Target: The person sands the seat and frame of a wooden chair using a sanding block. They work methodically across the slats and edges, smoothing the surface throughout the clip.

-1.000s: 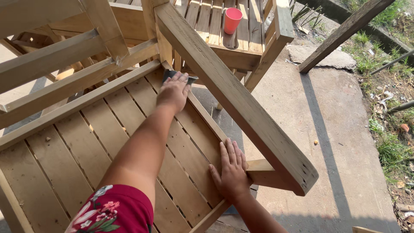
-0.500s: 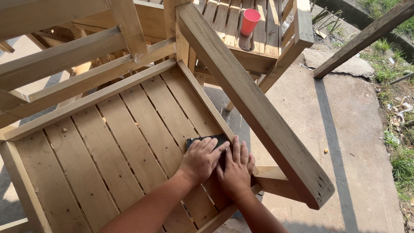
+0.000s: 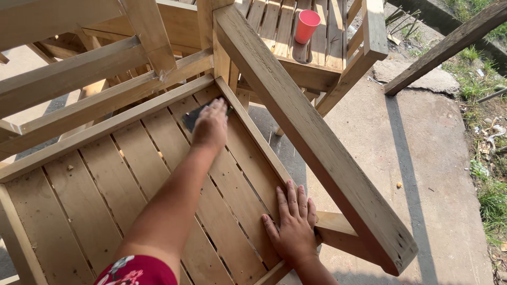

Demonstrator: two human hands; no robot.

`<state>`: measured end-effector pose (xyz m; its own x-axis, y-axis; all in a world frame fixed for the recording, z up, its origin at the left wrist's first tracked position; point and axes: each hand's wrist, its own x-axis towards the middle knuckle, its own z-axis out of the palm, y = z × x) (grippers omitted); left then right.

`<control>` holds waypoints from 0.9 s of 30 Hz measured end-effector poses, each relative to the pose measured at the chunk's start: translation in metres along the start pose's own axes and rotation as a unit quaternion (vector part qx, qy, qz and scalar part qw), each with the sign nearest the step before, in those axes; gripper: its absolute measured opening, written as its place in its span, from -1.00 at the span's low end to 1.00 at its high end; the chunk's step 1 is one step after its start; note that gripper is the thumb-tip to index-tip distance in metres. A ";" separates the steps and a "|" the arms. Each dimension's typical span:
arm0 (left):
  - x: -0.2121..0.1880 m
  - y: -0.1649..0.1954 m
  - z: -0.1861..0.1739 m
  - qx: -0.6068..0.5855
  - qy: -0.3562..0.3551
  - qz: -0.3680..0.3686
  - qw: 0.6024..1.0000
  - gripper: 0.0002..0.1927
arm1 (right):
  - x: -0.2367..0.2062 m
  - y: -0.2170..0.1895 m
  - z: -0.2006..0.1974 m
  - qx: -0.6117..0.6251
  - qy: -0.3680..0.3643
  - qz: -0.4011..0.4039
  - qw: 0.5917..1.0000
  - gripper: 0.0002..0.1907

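Note:
My left hand [image 3: 211, 126] reaches along the slatted seat of a wooden chair [image 3: 95, 211] and presses a dark sheet of sandpaper [image 3: 191, 117] flat on the slats near the seat's far corner. The hand covers most of the sheet. My right hand [image 3: 293, 224] lies palm down with fingers spread on the seat's near right edge, beside the chair's sloping armrest [image 3: 317, 137]. It holds nothing.
A second wooden chair [image 3: 364, 42] stands behind, with a red plastic cup [image 3: 306, 25] on its seat. Concrete ground [image 3: 422, 174] lies to the right, with a leaning wooden beam [image 3: 449, 47] and a strip of grass and debris [image 3: 491, 158] beyond.
My left hand has slid the sandpaper away from my right hand up the slats to the seat's far corner. My right hand has stayed on the seat edge.

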<state>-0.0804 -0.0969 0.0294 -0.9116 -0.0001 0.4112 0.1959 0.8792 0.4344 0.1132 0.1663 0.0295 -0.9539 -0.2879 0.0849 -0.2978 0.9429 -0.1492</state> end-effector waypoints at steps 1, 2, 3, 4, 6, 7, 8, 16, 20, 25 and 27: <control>-0.022 0.023 -0.001 0.022 -0.023 0.018 0.999 -0.60 | 0.001 0.000 0.000 0.001 -0.002 0.004 1.000 -0.18; -0.053 0.049 -0.005 -0.049 -0.060 0.006 0.997 -0.59 | 0.001 -0.001 -0.001 0.000 -0.001 0.005 1.000 -0.18; -0.081 0.071 -0.010 -0.058 -0.091 0.071 0.992 -0.57 | 0.001 -0.001 -0.001 -0.002 0.001 0.005 1.000 -0.18; -0.112 0.097 -0.014 -0.100 -0.099 0.099 0.985 -0.58 | 0.001 -0.001 -0.002 -0.006 0.003 0.004 1.000 -0.18; -0.137 0.117 -0.020 -0.088 -0.111 0.158 0.977 -0.48 | 0.001 -0.001 -0.004 -0.005 -0.003 0.003 1.000 -0.18; -0.135 0.114 -0.021 -0.060 -0.107 0.149 0.981 -0.50 | 0.001 -0.001 -0.004 -0.006 -0.006 0.003 1.000 -0.18; -0.123 0.103 -0.021 -0.032 -0.103 0.140 0.984 -0.52 | 0.001 -0.001 -0.005 -0.005 -0.013 0.008 1.000 -0.18; 0.031 0.001 -0.012 -0.022 -0.001 -0.070 0.997 -0.59 | 0.003 -0.001 -0.004 -0.009 -0.006 0.001 1.000 -0.17; -0.047 0.058 -0.017 -0.055 -0.061 -0.006 0.997 -0.58 | 0.003 -0.002 -0.003 -0.016 -0.014 0.011 1.000 -0.17; -0.125 0.107 -0.032 -0.104 -0.124 0.108 0.981 -0.54 | 0.003 -0.004 -0.006 -0.006 0.007 0.003 1.000 -0.15; -0.099 0.086 -0.028 -0.089 -0.108 0.091 0.986 -0.55 | 0.003 -0.005 -0.009 -0.008 -0.025 0.020 0.999 -0.16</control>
<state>0.0364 -0.0344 0.0485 -0.9073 0.2691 0.3233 0.4067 0.7572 0.5112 0.1119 0.1616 0.0393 -0.9657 -0.2579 0.0300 -0.2596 0.9561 -0.1357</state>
